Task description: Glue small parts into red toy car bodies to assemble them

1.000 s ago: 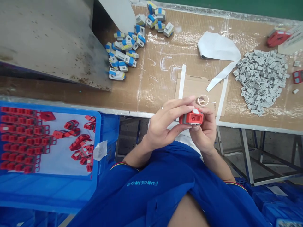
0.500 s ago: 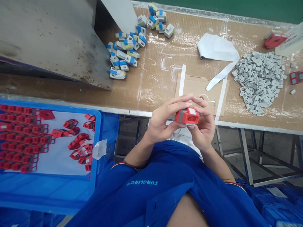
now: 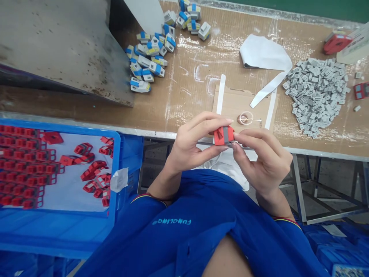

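My left hand (image 3: 191, 143) grips a small red toy vehicle (image 3: 221, 136) with a grey band across it, its fingers over the far side and its thumb along the near side. The fingertips of my right hand (image 3: 261, 156) are pinched at the vehicle's right end; whether a small part is also between them is hidden. Both hands are over the front edge of the table, beside a cardboard sheet (image 3: 230, 102) fixed with white strips. On that sheet stands a small round dish (image 3: 245, 118) with a cotton swab (image 3: 255, 120) lying across it.
A heap of small grey parts (image 3: 317, 92) lies to the right, near a red toy piece (image 3: 336, 43). White-and-blue toy vehicles (image 3: 152, 57) are piled beside a metal box (image 3: 63, 50). On the left, a blue crate (image 3: 57, 234) holds red vehicles (image 3: 25, 167). A white strip (image 3: 265, 52) curls on the table.
The red toy vehicle has been turned, so its grey band now faces up. My right hand has shifted right, from around the vehicle to a fingertip pinch at its end. The dish has come into view.
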`<state>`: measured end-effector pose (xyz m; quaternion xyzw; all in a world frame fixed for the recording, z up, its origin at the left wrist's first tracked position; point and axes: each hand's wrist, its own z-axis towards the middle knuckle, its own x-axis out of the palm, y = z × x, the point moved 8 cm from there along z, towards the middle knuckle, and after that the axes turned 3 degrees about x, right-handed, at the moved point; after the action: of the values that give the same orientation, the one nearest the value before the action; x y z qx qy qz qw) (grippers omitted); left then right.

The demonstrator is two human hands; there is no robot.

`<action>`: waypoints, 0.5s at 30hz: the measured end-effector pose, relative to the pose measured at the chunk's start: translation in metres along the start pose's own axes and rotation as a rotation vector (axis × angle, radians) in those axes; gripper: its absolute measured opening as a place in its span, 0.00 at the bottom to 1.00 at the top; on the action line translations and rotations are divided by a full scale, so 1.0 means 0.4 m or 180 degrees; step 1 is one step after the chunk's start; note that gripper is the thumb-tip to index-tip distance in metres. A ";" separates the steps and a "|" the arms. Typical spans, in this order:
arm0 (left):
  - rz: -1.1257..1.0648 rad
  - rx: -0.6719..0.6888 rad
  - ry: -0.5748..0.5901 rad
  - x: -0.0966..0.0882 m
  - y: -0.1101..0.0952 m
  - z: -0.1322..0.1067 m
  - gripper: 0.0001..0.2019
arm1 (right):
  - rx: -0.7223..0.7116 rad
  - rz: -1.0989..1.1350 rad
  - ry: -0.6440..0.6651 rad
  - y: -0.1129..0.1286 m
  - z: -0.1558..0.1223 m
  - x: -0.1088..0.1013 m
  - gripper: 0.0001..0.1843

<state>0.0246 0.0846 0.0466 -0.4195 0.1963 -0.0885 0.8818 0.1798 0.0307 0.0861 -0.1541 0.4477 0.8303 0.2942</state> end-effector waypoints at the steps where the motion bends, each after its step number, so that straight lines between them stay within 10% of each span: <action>1: -0.0067 -0.0001 0.0015 0.002 -0.001 0.000 0.25 | -0.0004 -0.0022 0.0004 0.000 0.001 -0.001 0.11; 15: -0.0294 -0.0174 0.0117 0.002 -0.003 0.000 0.20 | 0.0139 0.0356 0.0209 -0.026 -0.003 0.012 0.11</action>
<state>0.0252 0.0835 0.0473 -0.4503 0.1952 -0.1314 0.8613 0.1825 0.0359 0.0761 -0.1495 0.4829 0.8300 0.2357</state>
